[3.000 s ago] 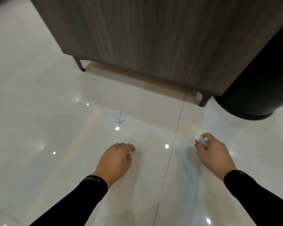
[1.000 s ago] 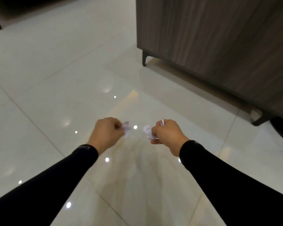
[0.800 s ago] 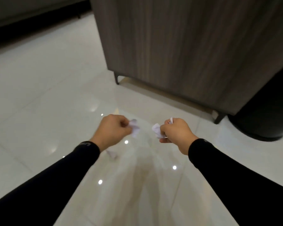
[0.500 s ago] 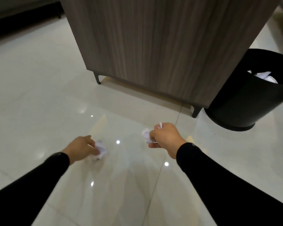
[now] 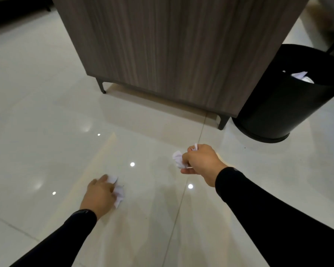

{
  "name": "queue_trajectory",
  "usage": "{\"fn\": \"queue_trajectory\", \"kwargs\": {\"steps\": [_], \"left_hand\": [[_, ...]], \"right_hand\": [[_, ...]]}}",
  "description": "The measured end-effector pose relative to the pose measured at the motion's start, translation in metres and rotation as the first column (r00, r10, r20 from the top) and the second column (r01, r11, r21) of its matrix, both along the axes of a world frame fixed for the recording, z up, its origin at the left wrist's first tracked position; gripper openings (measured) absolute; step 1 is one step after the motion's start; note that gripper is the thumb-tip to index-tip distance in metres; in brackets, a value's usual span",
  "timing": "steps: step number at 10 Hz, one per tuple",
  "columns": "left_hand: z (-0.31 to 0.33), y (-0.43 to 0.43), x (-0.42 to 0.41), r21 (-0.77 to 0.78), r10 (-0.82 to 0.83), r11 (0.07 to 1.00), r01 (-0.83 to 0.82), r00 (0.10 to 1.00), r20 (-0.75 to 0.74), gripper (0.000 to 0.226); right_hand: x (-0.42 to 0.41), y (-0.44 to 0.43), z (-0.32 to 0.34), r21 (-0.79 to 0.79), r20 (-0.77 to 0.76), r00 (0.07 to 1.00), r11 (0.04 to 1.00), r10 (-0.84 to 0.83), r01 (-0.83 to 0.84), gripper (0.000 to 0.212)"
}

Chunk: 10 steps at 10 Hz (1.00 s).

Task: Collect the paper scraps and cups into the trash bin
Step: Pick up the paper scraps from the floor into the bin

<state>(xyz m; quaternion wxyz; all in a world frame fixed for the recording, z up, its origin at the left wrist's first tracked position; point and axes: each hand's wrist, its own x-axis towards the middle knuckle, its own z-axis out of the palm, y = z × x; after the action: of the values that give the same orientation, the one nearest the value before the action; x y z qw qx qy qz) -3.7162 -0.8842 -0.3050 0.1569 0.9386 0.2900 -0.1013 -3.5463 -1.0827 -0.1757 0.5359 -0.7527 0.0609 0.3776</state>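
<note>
Your left hand (image 5: 99, 195), nearest you and low at the floor (image 5: 46, 116), has its fingers curled on a white paper scrap (image 5: 118, 193); the paper shows just beyond the fingertips, and whether it is clear of the tile cannot be told. Judgement: the tile is glossy and the paper thin, so get your fingertips under the scrap and close fully before lifting; a loose corner stands out above the grip and may tear away. Your right hand (image 5: 201, 160), further out and raised, is fisted on a crumpled wad (image 5: 178, 158); part of the wad bulges out on the thumb side of the fist, and it would be wise to tuck it in before moving. The trash bin (image 5: 274, 108) stands ahead and to the right of the right-hand grip, well apart from it, just beside the leg of the wooden cabinet (image 5: 162, 45); discarded paper (image 5: 300, 76) already lies inside. Carry both loads over the mouth, not the rim, before letting go; light paper drifts. No cup shows in this view.
</note>
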Motion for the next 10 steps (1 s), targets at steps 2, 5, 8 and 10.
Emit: {"fn": "queue_trajectory", "kwargs": {"steps": [2, 5, 8, 10], "left_hand": [[0.01, -0.024, 0.019, -0.128, -0.052, 0.99, 0.054, 0.998, 0.019, 0.033], [0.202, -0.188, 0.214, -0.06, -0.518, 0.797, 0.601, 0.731, 0.444, 0.036], [0.308, -0.3, 0.371, -0.515, 0.003, 0.793, 0.326, 0.843, 0.538, 0.021], [0.273, -0.297, 0.42, -0.587, 0.155, 0.805, 0.091, 0.921, 0.356, 0.026]], "right_hand": [[0.004, -0.04, -0.005, -0.061, -0.049, 0.983, 0.983, -0.175, 0.172, 0.019], [0.099, -0.151, 0.101, -0.16, 0.412, 0.879, 0.931, -0.241, 0.33, 0.033], [0.253, -0.225, 0.183, 0.071, 0.169, 0.89, 0.906, -0.424, 0.418, 0.024], [0.285, -0.22, 0.164, 0.068, 0.043, 0.906, 0.906, -0.42, 0.417, 0.021]]}}
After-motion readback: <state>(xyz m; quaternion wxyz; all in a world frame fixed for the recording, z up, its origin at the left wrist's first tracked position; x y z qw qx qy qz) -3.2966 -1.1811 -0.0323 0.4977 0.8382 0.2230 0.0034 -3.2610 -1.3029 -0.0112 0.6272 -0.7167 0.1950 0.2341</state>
